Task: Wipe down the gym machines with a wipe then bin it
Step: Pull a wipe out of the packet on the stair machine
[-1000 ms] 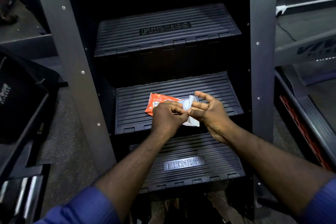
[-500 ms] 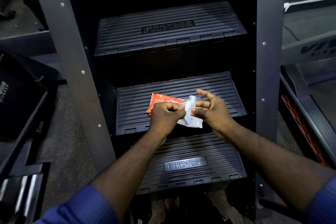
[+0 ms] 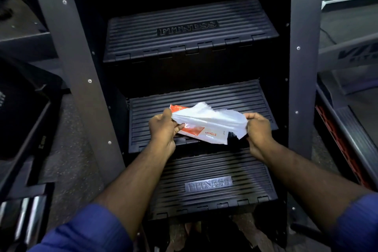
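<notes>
a thin white wet wipe (image 3: pixel 208 116) is stretched out between both hands above the middle black ribbed plastic step (image 3: pixel 225 94), its left edge in the left hand (image 3: pixel 163 127) and its right edge in the right hand (image 3: pixel 258 129). the left grip is clenched on the wipe's edge and on the left end of the orange and white plastic wipe packet (image 3: pixel 195 131), which sits just under the wipe, while the right grip, fingers curled, pinches the wipe alone. a grey metal upright (image 3: pixel 67 63) stands at the left of the steps, and a blue sleeve (image 3: pixel 88 229) covers the left upper arm.
</notes>
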Tool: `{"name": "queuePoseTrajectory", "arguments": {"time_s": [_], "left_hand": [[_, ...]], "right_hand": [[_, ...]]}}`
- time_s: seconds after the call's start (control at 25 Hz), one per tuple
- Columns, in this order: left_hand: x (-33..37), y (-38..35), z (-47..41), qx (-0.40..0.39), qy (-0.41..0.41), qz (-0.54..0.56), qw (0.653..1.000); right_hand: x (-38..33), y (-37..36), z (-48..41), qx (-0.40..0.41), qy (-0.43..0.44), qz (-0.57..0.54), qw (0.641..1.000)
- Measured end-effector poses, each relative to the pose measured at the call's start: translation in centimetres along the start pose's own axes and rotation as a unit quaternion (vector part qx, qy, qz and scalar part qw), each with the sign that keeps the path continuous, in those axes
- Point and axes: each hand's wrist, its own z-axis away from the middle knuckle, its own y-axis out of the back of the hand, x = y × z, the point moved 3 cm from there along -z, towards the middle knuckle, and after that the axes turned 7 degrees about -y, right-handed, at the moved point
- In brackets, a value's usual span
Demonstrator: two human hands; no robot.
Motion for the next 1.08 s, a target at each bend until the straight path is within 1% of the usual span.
{"name": "queuePoseTrajectory", "arguments": {"time_s": [0.08, 0.16, 0.24, 0.32, 0.44, 0.48, 0.56, 0.64, 0.68, 0.76, 0.8, 0.84, 0.92, 0.96, 1.0, 1.04, 1.08], "left_hand": [[0.2, 0.2, -0.3, 0.057, -0.014, 0.010, 0.998], [0.1, 0.8, -1.0, 0.108, -0.023, -0.001, 0.994], [0.3, 1.1, -1.5, 0.110, -0.020, -0.003, 0.994], [0.7, 0.9, -1.3, 0.078, -0.022, -0.013, 0.997], [1.4, -0.3, 0.1, 0.010, -0.034, -0.012, 0.999], [1.5, -1.1, 0.7, -0.020, -0.028, -0.005, 0.999], [1.2, -2.6, 1.5, -0.087, 0.009, 0.026, 0.996], [0.2, -3.9, 1.7, -0.128, 0.049, 0.060, 0.989], [-0.4, -4.4, 1.7, -0.143, 0.069, 0.077, 0.984], [-1.5, -5.1, 1.7, -0.166, 0.091, 0.084, 0.978], [-1.9, -5.3, 1.4, -0.171, 0.082, 0.062, 0.980], [-2.5, -5.3, 0.7, -0.167, 0.054, 0.017, 0.984], [-3.2, -4.7, -0.9, -0.142, -0.039, -0.103, 0.984], [-3.5, -4.2, -1.8, -0.119, -0.093, -0.178, 0.972], [-3.7, -3.7, -2.4, -0.100, -0.147, -0.266, 0.947], [-4.0, -3.3, -2.7, -0.093, -0.199, -0.362, 0.906], [-4.3, -3.2, -2.5, -0.101, -0.244, -0.455, 0.851]], "right_hand": [[0.3, 0.7, -0.7, 0.028, -0.026, -0.077, 0.996], [0.7, 1.2, -1.1, 0.027, -0.064, -0.130, 0.989], [0.8, 1.4, -1.1, -0.018, -0.101, -0.164, 0.981], [0.5, 1.4, -0.7, -0.065, -0.110, -0.165, 0.978], [-0.3, 0.6, 0.8, -0.159, -0.113, -0.109, 0.975], [-0.4, 0.1, 1.1, -0.194, -0.110, -0.075, 0.972], [-0.6, -0.8, 1.2, -0.245, -0.063, 0.027, 0.967], [-0.7, -1.9, 1.6, -0.266, 0.028, 0.122, 0.956], [-0.6, -2.4, 1.8, -0.273, 0.060, 0.157, 0.947], [-0.4, -3.1, 2.2, -0.265, 0.090, 0.188, 0.942], [-0.3, -3.2, 2.0, -0.246, 0.105, 0.192, 0.944], [-0.2, -3.2, 1.5, -0.216, 0.115, 0.198, 0.949], [-0.2, -3.1, 0.3, -0.155, 0.102, 0.196, 0.963], [-0.1, -2.9, -0.5, -0.135, 0.084, 0.180, 0.971], [0.0, -2.8, -1.1, -0.121, 0.068, 0.158, 0.978], [0.1, -2.7, -1.6, -0.110, 0.061, 0.142, 0.982], [0.2, -2.5, -2.0, -0.100, 0.063, 0.135, 0.984]]}}
